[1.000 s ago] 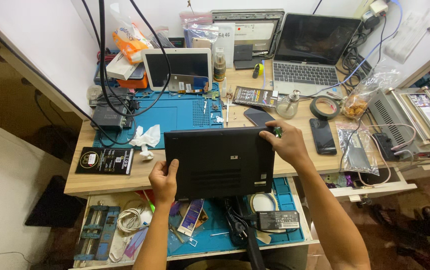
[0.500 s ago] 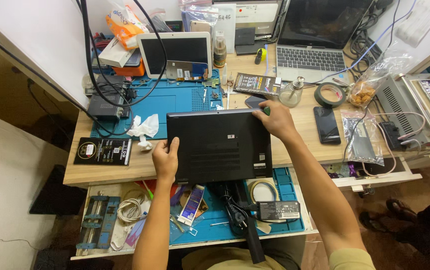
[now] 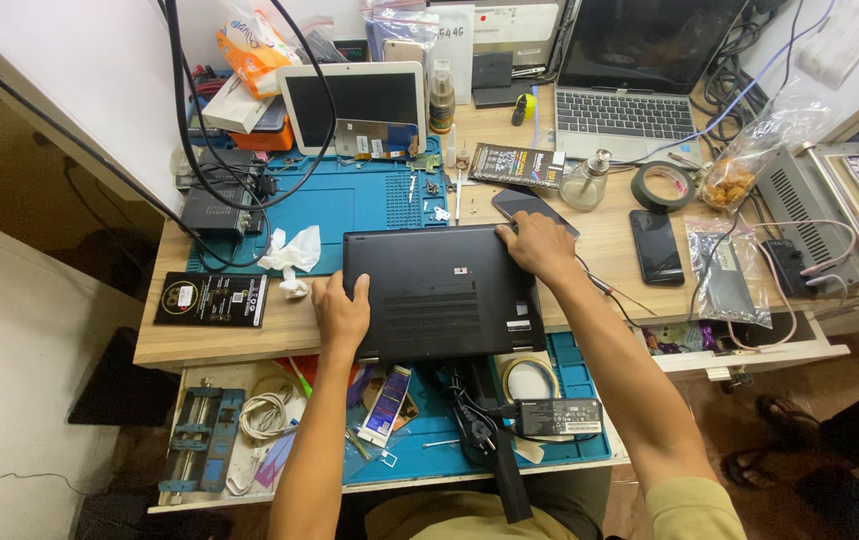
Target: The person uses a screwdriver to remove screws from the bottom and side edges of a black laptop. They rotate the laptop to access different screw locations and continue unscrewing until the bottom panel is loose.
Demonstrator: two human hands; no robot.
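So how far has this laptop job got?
Early, it seems. Done: the black laptop lies bottom-up on the wooden desk. In hand: the left hand holds its near-left edge, the right hand its far-right corner. Left: the bottom cover looks closed, with no tool in hand.

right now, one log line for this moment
left hand: on laptop's left edge | right hand: on far right corner | black laptop: closed, underside up, on desk
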